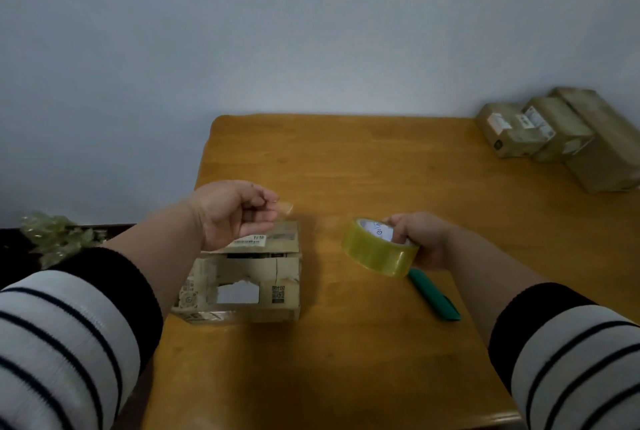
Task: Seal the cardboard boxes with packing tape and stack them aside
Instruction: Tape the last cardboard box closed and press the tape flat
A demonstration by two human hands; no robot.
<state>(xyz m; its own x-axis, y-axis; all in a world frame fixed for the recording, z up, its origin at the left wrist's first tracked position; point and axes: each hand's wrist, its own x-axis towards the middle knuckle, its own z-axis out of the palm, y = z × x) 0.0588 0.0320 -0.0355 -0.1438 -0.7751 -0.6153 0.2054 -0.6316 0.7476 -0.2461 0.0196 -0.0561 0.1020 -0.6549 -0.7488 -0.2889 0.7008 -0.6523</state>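
Observation:
A worn cardboard box (242, 286) with labels and a torn white patch on its front stands on the wooden table (346, 170). My left hand (235, 213) hovers above the box's top, fingers curled, pinching a small clear tape end (286, 208). To the right, my right hand (420, 239) grips a roll of yellowish clear packing tape (377, 251), lifted just above the table, with fingers inside its core.
A green cutter-like tool (434, 294) lies on the table under the roll. Three cardboard boxes (561, 138) sit side by side at the back right corner. Crumpled clear plastic (55, 237) lies off the table's left side.

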